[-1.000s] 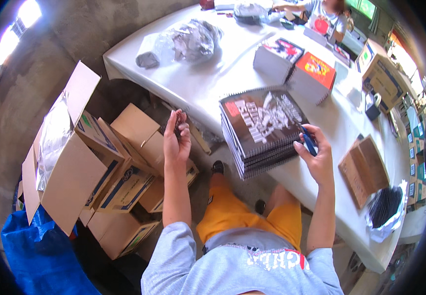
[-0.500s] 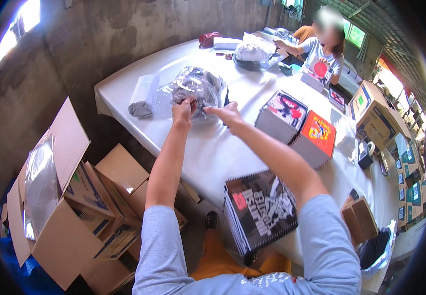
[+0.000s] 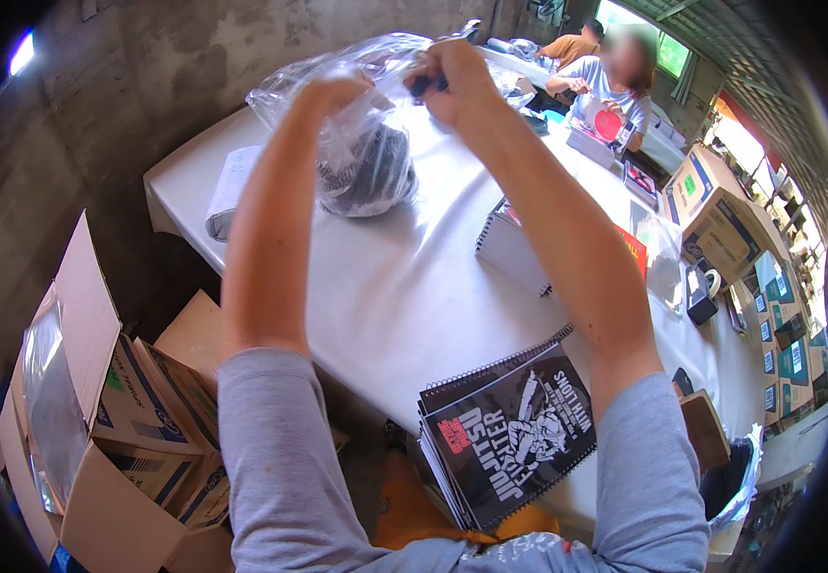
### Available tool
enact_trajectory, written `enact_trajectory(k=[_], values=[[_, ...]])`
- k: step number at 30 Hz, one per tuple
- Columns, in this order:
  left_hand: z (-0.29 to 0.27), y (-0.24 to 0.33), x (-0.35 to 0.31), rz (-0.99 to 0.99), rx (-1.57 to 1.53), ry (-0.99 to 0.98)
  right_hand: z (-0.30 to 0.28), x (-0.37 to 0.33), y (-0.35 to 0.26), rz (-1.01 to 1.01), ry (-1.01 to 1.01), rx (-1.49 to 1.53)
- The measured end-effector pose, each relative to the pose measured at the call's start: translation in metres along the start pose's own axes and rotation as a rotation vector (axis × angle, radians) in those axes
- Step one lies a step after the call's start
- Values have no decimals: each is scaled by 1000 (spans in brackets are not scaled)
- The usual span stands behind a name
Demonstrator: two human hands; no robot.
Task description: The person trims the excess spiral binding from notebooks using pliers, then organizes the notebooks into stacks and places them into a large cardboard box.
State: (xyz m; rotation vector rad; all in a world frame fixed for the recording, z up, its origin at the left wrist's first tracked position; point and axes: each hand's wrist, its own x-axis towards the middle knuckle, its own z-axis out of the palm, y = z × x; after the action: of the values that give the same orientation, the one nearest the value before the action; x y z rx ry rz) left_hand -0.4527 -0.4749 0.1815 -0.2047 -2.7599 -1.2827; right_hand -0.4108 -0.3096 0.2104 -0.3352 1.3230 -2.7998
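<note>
A clear plastic bag (image 3: 387,122) with dark, bundled contents (image 3: 368,172) rests on the white table, its loose upper part pulled up toward me. My left hand (image 3: 339,91) is closed on the raised plastic, its fingers partly smeared by motion. Just right of it, my right hand (image 3: 457,81) is closed round a small dark object (image 3: 425,86) at the bag's upper edge. A shiny tip (image 3: 472,29) shows above that hand; I cannot tell what tool it belongs to. A white wrapped packet (image 3: 233,191) lies left of the bag.
Black spiral-bound notebooks (image 3: 509,430) are stacked near me; another notebook stack (image 3: 509,244) is partly behind my right forearm. Open cardboard boxes (image 3: 137,420) stand at lower left, and a carton (image 3: 720,215) at right. A co-worker (image 3: 605,91) sits across the table handling a round red item.
Both hands have risen away from me, lifting the bag's loose plastic. My right hand has closed round a dark object. My view has shifted slightly right.
</note>
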Motion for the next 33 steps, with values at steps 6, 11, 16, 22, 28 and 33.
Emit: enact_trajectory(k=[6, 11, 16, 22, 28, 33], values=[[-26, 35, -69, 285, 649, 370, -76, 14, -30, 122, 125, 90], [3, -39, -94, 437, 626, 631, -69, -40, -39, 270, 78, 13], [44, -16, -99, -2, -512, -25, -121, -47, -20, 188, 153, -204], [70, -87, -102, 171, -1825, -328, -137, -62, 45, 349, 168, -1041], [101, -68, -170, 333, -909, 210, -158, -93, 102, 787, -91, -728], [93, -73, -160, 388, -709, 152, -183, -16, 162, 366, 35, -996]])
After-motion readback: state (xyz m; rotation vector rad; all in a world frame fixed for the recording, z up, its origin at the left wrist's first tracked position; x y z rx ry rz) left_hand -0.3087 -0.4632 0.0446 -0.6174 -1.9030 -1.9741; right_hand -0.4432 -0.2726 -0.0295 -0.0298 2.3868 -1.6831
